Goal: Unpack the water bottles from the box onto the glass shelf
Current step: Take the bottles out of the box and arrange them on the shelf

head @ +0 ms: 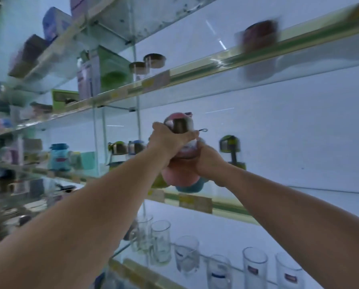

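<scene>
While held by two hands (pixel 170 140) (pixel 207 161), one pink water bottle (pixel 179 142).

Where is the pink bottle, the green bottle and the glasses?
pink bottle (pixel 179 122): head view, on its pink lid.
green bottle (pixel 229 143): head view, on its lid.
drinking glasses (pixel 254 265): head view, on one glass's side.

Two bare forearms enter from the lower edge of the frame, one from the lower left, one from the lower right. No sleeve, cuff or glove shows on either arm along its visible length. The left hand (pixel 170 140) carries no ring, band or watch on the parts seen. The right hand (pixel 207 161) likewise shows nothing worn at the wrist, though motion blur softens it and fine detail on the fingers cannot be confirmed. No marks or coverings are apparent on either forearm.
</scene>
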